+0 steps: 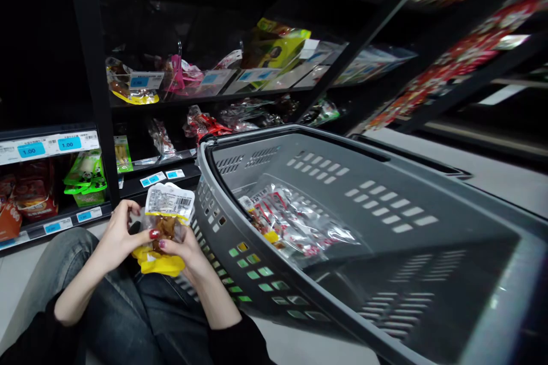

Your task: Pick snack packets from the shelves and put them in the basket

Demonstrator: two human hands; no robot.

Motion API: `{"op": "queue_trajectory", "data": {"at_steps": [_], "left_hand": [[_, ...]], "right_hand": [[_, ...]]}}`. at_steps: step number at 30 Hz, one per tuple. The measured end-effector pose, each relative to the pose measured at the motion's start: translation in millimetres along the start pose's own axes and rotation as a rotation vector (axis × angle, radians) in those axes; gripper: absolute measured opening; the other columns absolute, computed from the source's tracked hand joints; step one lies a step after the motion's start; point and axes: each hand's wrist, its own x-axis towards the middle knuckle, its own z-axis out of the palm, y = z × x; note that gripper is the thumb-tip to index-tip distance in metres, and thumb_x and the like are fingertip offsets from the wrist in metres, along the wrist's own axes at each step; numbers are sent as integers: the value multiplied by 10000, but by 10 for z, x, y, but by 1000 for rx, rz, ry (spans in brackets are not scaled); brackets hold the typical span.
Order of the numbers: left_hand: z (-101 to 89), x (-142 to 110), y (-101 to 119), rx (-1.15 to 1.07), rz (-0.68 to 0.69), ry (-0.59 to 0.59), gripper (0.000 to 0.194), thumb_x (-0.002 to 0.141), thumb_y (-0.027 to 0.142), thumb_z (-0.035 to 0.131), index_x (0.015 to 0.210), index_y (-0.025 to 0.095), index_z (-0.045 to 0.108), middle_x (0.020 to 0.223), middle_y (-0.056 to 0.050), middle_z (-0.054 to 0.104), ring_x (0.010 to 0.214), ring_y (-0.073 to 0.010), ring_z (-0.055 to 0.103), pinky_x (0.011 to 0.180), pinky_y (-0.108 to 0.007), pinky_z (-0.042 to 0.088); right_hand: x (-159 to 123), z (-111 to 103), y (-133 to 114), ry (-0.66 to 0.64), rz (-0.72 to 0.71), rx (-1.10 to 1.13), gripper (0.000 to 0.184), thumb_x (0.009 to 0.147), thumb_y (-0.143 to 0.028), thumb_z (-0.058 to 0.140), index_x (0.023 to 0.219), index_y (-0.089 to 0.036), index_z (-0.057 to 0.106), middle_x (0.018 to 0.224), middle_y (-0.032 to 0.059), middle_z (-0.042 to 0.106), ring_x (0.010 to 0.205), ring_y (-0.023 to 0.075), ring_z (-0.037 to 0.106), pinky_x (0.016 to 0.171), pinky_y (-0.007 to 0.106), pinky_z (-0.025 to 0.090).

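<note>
Over my lap I hold a small stack of clear snack packets (169, 227) with brown food inside, yellow ends and a white barcode label on top. My left hand (115, 235) grips the left side, its thumb pressed on the front and its fingers curled. My right hand (185, 251) clasps the lower right side, thumb in front and the other fingers hidden behind. Just to the right stands a grey shopping basket (342, 154) with slotted walls. Inside it lie several clear and red snack packets (286, 211).
Dark shelving (83, 28) rises in front, with hanging snack bags (274, 54) and price labels (43, 147) along its edges. Green packets (87, 174) sit low on the left. A shelf with red packages (454, 57) runs along the right, beyond the pale floor.
</note>
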Motion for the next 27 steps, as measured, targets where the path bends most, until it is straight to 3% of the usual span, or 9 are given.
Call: {"op": "queue_trajectory", "data": {"at_steps": [2,5,8,14,27], "left_hand": [[66,-15,6,-202,-77,-96,484,632,302,717,1062,179,530,978,-50,590,889,-192,537,802,-293,393],[171,-47,10,-468,-192,-222,451,674,287,684,1087,160,554,1007,-76,637,902,-218,578,849,-333,407],[221,-66,23,-550,-230,-135,460,643,238,714,1077,163,579,963,-62,673,889,-223,603,855,-328,416],[218,-55,3,-556,-232,-73,372,630,210,724,980,156,612,919,-56,693,876,-228,621,821,-321,440],[242,-60,-19,-598,-240,-56,310,659,240,710,948,160,633,941,-46,695,872,-201,625,803,-283,456]], "right_hand": [[-15,34,3,-26,9,-3,446,481,-185,784,911,-163,667,793,40,717,778,235,666,788,372,497],[-38,66,1,-50,19,-5,432,484,-171,778,902,-160,670,799,42,719,776,233,669,801,377,497],[-56,83,-15,-59,19,0,455,487,-162,779,926,-170,660,821,39,720,788,232,669,796,380,503],[-58,100,-22,-66,19,22,471,493,-162,788,944,-178,652,841,38,720,790,230,671,797,379,507],[-26,61,35,-69,28,26,464,513,-168,794,957,-168,658,831,46,720,776,221,676,823,376,488]]}}
